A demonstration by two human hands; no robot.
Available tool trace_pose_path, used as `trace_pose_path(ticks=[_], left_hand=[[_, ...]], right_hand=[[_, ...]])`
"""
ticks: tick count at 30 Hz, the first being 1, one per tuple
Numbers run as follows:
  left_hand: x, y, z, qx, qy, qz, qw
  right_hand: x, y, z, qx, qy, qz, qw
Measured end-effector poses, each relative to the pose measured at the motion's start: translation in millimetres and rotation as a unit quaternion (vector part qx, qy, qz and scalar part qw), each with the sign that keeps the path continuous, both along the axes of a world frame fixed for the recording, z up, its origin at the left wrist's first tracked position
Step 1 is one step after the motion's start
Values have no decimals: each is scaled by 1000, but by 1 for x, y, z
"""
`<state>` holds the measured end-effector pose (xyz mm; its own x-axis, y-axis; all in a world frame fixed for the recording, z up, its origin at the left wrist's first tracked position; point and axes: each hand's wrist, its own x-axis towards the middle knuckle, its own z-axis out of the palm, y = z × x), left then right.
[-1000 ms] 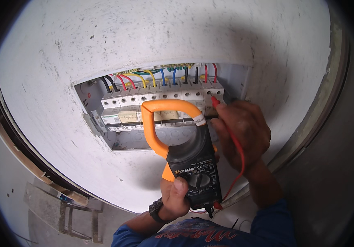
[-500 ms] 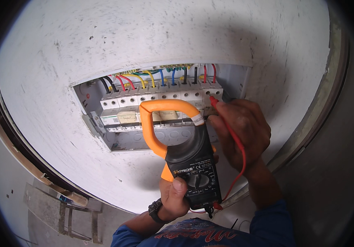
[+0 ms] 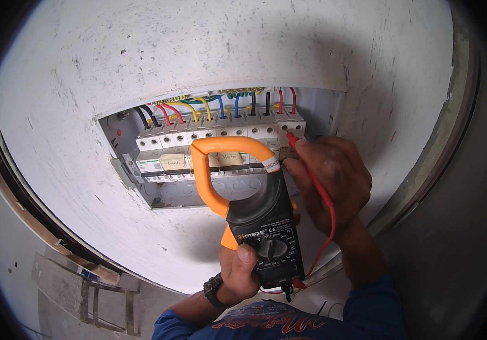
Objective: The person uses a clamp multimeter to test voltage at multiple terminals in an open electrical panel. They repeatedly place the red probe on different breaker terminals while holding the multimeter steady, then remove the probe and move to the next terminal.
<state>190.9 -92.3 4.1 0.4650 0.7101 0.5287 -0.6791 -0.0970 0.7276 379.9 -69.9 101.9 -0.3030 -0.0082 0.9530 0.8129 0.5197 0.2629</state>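
Wrapped around the lower body of an orange and black clamp meter (image 3: 269, 226) is my left hand (image 3: 239, 271), its thumb beside the dial. The meter's orange jaw (image 3: 202, 175) stands closed in front of the breakers. My right hand (image 3: 334, 178) pinches a red test probe (image 3: 293, 139), its tip at a screw hole of the rightmost breaker (image 3: 284, 128); whether it touches metal I cannot tell. A red lead (image 3: 332, 218) hangs from the probe to the meter's bottom sockets. My right fingers partly hide the breaker row's right end.
The breaker row (image 3: 209, 134) sits in a recessed panel box (image 3: 167, 199) in a white wall (image 3: 198, 51). Black, red, yellow and blue wires (image 3: 220, 106) enter the breakers from above, below a brass terminal bar (image 3: 237, 92). A worn wooden frame (image 3: 90, 297) stands at lower left.
Almost nothing differs. The view has shifted very slightly; both hands, the meter and the probe keep their places at the panel.
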Motion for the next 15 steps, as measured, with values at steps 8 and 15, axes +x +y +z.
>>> trace_pose_path(ticks=[8, 15], left_hand=[[1, 0, 0, 4, -1, 4, 1000], [1, -1, 0, 0, 1, 4, 1000]], right_hand=[[0, 0, 1, 1, -2, 1, 1000], [1, 0, 0, -4, 2, 3, 1000]])
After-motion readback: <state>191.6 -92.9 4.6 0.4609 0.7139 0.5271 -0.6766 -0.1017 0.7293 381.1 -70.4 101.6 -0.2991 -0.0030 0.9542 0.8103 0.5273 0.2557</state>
